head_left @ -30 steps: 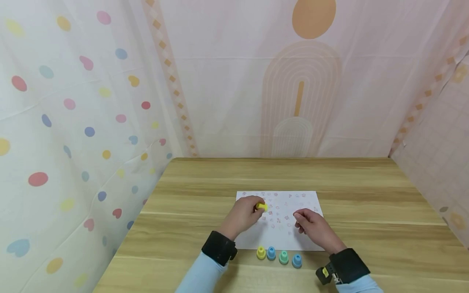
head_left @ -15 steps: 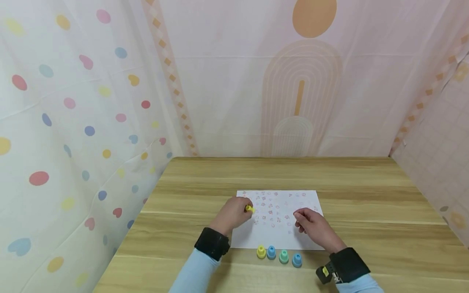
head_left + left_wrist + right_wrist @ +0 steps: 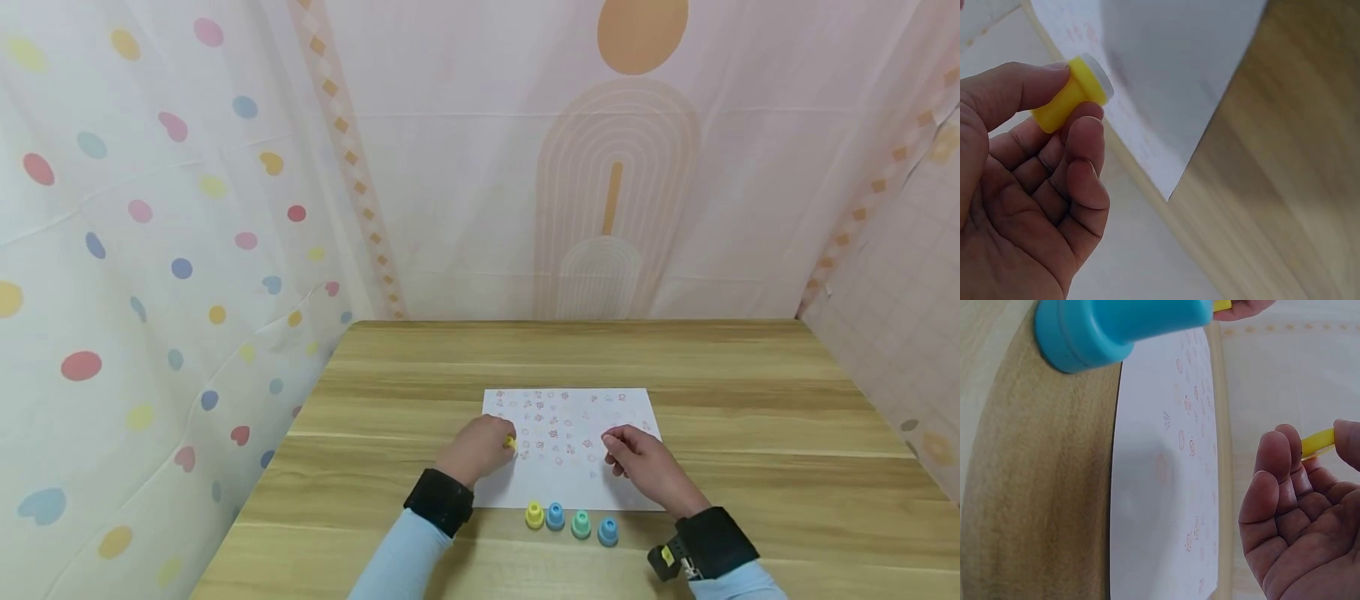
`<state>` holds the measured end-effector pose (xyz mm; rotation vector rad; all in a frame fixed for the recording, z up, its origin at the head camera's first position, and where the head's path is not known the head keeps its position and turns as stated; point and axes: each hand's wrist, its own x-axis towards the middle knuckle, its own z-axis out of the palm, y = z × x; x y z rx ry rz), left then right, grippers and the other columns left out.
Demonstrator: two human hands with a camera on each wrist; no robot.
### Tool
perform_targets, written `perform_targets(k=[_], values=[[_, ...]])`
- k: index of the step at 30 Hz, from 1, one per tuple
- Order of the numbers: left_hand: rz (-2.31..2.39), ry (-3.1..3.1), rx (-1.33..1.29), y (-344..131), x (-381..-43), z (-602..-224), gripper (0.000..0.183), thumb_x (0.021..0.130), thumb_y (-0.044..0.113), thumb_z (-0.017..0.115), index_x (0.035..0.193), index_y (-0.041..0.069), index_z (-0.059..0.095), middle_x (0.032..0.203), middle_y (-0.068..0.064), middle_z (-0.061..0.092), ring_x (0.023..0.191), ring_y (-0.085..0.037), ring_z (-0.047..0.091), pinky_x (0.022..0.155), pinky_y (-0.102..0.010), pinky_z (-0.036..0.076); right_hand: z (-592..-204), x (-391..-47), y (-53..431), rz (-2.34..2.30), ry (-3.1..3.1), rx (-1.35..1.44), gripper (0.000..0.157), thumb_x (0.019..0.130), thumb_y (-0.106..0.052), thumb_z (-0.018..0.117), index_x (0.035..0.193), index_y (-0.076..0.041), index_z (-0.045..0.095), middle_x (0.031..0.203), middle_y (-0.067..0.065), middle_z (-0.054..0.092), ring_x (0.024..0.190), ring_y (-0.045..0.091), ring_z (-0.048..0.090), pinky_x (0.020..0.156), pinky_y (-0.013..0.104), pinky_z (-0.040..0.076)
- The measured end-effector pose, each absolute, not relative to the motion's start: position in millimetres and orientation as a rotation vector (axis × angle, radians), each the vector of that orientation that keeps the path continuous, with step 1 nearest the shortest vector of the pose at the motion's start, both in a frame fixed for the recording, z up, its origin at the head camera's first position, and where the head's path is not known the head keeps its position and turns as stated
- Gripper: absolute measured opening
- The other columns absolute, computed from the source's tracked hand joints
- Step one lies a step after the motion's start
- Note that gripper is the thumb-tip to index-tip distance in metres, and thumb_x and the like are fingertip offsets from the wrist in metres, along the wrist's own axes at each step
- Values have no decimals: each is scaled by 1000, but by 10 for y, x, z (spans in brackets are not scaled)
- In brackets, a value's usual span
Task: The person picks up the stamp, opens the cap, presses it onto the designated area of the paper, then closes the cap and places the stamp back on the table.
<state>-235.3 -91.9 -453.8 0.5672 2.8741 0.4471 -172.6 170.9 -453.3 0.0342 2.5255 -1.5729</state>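
Observation:
My left hand (image 3: 476,450) is over the left part of a white sheet of paper (image 3: 551,495). Thumb and fingers pinch a small yellow toy stamp (image 3: 1066,97), its white end turned toward the paper. Rows of small reddish printed marks cover much of the sheet. Above the sheet's right side, my right hand (image 3: 643,468) pinches a thin yellow piece like a stamp cap (image 3: 1317,442) between thumb and forefinger; in the head view that piece is hidden by the fingers.
Along the paper's near edge stand a yellow stamp (image 3: 535,516), a blue stamp (image 3: 555,517), a green stamp (image 3: 581,526) and another blue stamp (image 3: 608,532). They rest on a wooden table (image 3: 360,500). Patterned curtains (image 3: 465,192) hang behind and at the sides.
My left hand has moved left across the paper with the yellow stamp, then slightly nearer to me and lower. The right hand has stayed almost still, and the standing stamps have not moved.

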Motion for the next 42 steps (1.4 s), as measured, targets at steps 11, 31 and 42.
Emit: perform_targets(k=[11, 31, 42], values=[[297, 2893, 605, -877, -2330, -4588, 10, 95, 8, 64, 99, 10, 73, 91, -1, 68, 75, -13, 54, 83, -32, 52, -4531, -1740, 1707, -1557, 2524, 44, 29, 104, -24, 52, 119, -1, 59, 92, 9, 61, 83, 21, 56, 76, 34, 47], [138, 2949, 639, -754, -2272, -4573, 15, 96, 5, 63, 109, 6, 71, 93, -6, 68, 80, -15, 60, 88, -32, 53, -4601, -1777, 1705, -1556, 2516, 48, 28, 105, -25, 51, 118, -1, 59, 91, 8, 61, 82, 20, 56, 74, 33, 45], [146, 2931, 586, -715, -2276, -4583, 17, 96, 2, 61, 110, 5, 70, 95, -8, 68, 85, -17, 62, 89, -33, 53, -4595, -1773, 1717, -1568, 2500, 57, 28, 105, -24, 51, 117, -1, 59, 91, 8, 60, 81, 21, 56, 74, 33, 45]])
